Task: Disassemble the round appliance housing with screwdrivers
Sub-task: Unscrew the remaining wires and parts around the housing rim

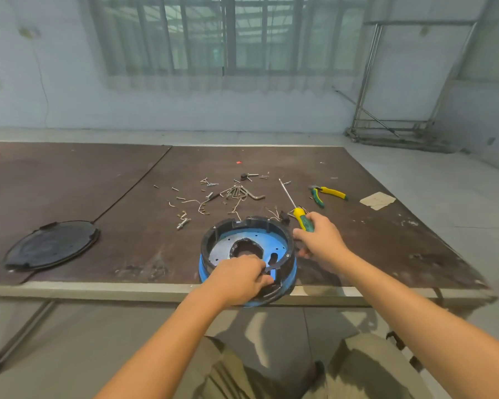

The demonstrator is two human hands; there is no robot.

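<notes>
While I look down through the head camera, the round housing sits at the near edge of the table, right in front of me, its near side reaching just past that edge. It is a black ring over a blue outer band, open at the top, with a grey plate and a dark hole inside.

My left hand is on the near rim, fingers curled over it and gripping into the inside of the housing. My right hand is just beside the housing's right side and is wrapped round the yellow-and-green handle of a screwdriver. The handle sticks out above my thumb and the metal shaft points away from me across the table. Whether my right fingers touch the rim, I cannot tell.

Beyond the housing lie scattered screws, bent wires and a bunch of hex keys. To the right of the screwdriver's shaft are pliers with yellow and green grips, and further right a scrap of card. Well to the left lies a black round lid, flat on the table. My trousers show at the bottom.
</notes>
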